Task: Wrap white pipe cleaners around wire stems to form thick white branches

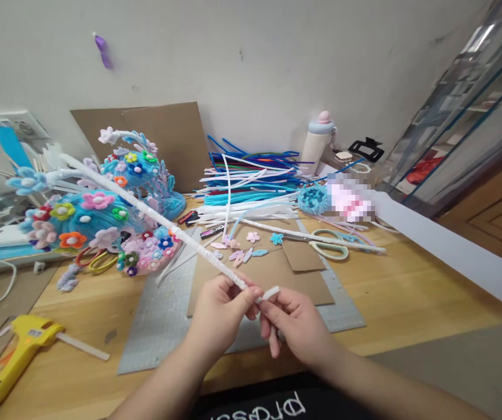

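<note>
head: left grip [221, 306], right grip [297, 322] on stem [158, 217] overhanging mat [148, 341] edge

You've got room over the bare wood [412, 289] right of your right hand [299, 319]. Left: yellow glue gun [32, 335] and flower-studded blue mound [95, 221] in your way; ahead, white stem [161, 218] slants up-left, pipe-cleaner pile [251, 199] blocks the back.
</note>
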`<state>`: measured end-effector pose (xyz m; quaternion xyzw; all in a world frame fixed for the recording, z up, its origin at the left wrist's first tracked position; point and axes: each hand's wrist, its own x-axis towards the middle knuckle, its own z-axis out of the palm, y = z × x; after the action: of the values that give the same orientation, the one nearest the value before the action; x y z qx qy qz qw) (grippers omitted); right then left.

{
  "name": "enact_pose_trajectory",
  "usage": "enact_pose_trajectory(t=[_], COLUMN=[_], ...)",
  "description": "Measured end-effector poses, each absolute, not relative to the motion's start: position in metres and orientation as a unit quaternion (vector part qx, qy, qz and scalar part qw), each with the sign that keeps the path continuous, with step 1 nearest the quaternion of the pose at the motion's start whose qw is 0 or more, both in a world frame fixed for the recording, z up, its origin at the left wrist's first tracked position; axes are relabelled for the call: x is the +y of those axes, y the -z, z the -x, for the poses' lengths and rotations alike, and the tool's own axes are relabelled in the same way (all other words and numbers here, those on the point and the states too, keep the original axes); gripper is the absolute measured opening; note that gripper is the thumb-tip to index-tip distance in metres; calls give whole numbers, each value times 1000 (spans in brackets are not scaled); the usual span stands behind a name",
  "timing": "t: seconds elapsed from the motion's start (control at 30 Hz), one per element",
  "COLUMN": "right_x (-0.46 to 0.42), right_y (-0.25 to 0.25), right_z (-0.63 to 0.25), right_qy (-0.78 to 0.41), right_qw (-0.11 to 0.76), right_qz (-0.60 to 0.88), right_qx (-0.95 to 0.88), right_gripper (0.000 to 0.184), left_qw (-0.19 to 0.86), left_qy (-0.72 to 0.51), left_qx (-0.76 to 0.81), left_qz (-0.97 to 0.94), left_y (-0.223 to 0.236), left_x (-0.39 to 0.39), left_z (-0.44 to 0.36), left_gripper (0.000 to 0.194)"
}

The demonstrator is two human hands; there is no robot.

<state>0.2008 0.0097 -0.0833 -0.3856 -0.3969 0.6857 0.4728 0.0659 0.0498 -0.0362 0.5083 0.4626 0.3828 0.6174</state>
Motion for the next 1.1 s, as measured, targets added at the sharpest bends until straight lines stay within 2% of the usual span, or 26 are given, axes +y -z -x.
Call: enact_pose_trajectory(t=[0.1,0.23,0.33,0.43,0.57,0.7,0.8,1.0,1.1], right_x=[12,18,20,18,15,12,9,6,6], right_y=[84,81,80,80,78,77,77,76,77], right_z=[-201,-207,-214,-217,-219,-219,-215,-199,-196], right_qy=[-772,-896,-933,-951,-945,-933,-902,-762,-732], right_qw=[467,368,305,284,310,340,390,517,519], right_qz=[313,208,165,99,59,65,134,294,312], right_qx=[-296,-135,-97,-78,-90,-101,-130,-254,-312], right_gripper=[30,18,13,16,15,17,21,33,35], left_qw=[611,630,618,604,554,500,472,337,302], left_qy=[-375,-376,-378,-367,-329,-275,-254,-278,-294], left_qx=[464,435,433,428,398,392,434,489,496], left_qz=[-520,-522,-537,-563,-652,-721,-724,-755,-759], left_y=[36,29,23,21,22,23,25,29,29], left_x=[50,49,47,48,51,52,50,45,44], left_z=[-66,-66,-68,-68,-67,-66,-66,-68,-68], left_gripper=[16,15,13,12,18,14,19,22,19])
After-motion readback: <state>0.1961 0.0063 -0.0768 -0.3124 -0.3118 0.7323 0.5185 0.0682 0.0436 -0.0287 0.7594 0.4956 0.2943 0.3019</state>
